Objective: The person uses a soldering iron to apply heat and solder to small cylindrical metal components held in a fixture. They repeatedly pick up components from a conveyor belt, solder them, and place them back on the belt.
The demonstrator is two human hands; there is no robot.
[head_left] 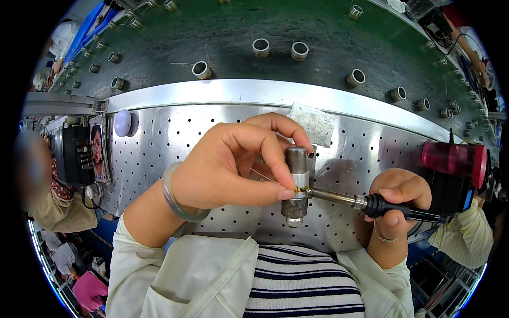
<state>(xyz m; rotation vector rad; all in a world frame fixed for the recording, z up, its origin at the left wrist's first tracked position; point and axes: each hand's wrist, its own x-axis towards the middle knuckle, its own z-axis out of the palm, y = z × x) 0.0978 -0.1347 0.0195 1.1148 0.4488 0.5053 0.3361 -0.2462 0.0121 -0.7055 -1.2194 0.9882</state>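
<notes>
A metal cylinder fixture (296, 157) with a rounded lower end stands in front of me, and a silvery ring (300, 180) sits around its middle. My left hand (225, 164) pinches a thin wire (266, 177) between thumb and forefinger at the ring's left side; its other fingers curl behind the fixture's top. From the right, my right hand (401, 196) grips a soldering iron (377, 205) by its black handle. The iron's tip meets the ring's right side, beside a small yellowish spot. Whether the wire's end touches the ring is hidden by my fingertips.
Under the fixture lies a perforated metal plate (154, 159). Beyond its raised rail, a green conveyor belt (228, 26) carries several metal rings with wires. A purple knob (123, 123) is at left, a red translucent container (453, 160) at right. Other people sit on both sides.
</notes>
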